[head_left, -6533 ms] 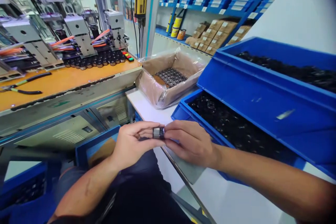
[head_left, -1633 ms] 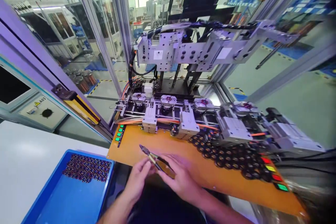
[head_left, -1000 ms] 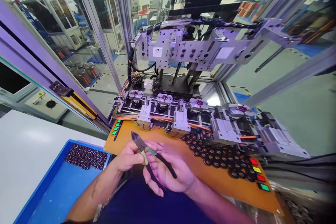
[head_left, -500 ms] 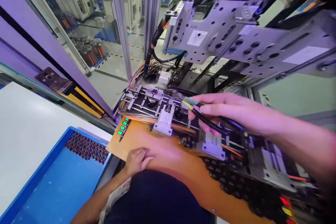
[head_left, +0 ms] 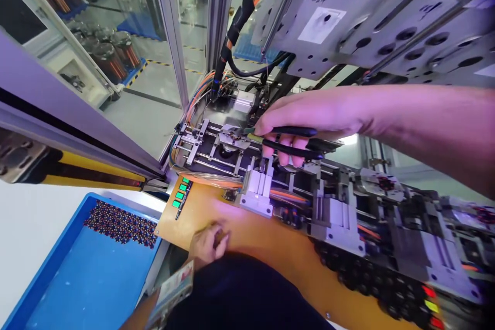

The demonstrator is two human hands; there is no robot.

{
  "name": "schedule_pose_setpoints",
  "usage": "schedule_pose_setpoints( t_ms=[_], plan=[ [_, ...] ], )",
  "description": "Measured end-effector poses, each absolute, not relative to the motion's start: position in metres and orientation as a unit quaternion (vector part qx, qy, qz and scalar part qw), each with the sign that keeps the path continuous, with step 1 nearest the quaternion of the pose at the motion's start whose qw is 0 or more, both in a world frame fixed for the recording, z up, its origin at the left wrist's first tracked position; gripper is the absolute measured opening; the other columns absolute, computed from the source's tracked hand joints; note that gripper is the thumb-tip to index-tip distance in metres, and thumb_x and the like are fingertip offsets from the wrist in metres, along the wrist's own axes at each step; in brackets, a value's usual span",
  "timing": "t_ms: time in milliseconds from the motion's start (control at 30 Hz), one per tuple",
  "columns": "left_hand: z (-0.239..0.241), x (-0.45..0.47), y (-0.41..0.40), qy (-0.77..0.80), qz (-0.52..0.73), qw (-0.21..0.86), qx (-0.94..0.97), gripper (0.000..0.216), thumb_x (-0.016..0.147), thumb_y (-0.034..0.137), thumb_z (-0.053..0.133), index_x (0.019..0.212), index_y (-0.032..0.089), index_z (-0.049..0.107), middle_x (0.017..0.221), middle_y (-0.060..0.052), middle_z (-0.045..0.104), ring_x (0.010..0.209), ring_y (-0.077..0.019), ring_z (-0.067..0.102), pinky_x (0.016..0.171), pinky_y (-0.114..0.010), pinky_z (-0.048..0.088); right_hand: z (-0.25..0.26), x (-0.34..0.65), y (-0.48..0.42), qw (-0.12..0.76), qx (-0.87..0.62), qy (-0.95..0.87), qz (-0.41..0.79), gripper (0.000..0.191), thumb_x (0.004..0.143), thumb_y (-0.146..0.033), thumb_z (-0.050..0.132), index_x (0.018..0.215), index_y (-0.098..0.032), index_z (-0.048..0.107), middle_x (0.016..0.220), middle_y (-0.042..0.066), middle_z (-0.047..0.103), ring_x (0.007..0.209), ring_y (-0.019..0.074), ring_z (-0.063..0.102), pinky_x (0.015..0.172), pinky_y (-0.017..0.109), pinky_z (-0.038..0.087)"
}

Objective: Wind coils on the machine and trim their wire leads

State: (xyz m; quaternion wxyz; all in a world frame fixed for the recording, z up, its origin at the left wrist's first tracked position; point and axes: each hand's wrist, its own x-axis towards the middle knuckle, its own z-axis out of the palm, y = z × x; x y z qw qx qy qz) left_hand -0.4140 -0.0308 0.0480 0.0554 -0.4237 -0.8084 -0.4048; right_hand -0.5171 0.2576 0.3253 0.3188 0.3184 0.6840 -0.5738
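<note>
My right hand (head_left: 294,118) is closed around a pair of pliers (head_left: 286,147), with black handles marked green and yellow near the joint. Their metal jaws reach left to a small round part in a metal holder (head_left: 230,136) on the machine's rail; whether they grip it I cannot tell. My left hand (head_left: 209,242) rests on the orange worktop (head_left: 247,240), its fingers curled in. What those fingers hold, if anything, is hidden.
A blue tray (head_left: 93,278) with many small dark parts (head_left: 119,221) stands at left. Green buttons (head_left: 179,196) line the worktop's left end; several black round pieces (head_left: 371,283) lie at right. A large metal plate (head_left: 348,20) overhangs the rail. A clear badge (head_left: 170,289) hangs by my left arm.
My right hand has moved left and turned, bringing the pliers' jaws to the left holder. The view has come closer to the machine. My left hand stays curled on the worktop.
</note>
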Motion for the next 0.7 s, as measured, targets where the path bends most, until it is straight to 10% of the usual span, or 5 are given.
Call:
schedule_pose_setpoints(
  t_ms=[700],
  plan=[
    [0.046,-0.419,-0.031,-0.803,-0.405,0.025,-0.436,0.017,0.09,0.018,0.059,0.105,0.017,0.066,0.083,-0.008,0.079,0.062,-0.0148,0.074,0.067,-0.022,0.062,0.324,-0.526,0.237,0.319,0.373,0.738,-0.464,0.036,0.093,-0.018,0.048,0.078,0.01,0.066,0.089,0.016,0.073,0.07,0.0105,0.072,0.054,0.005,0.043]
  ],
)
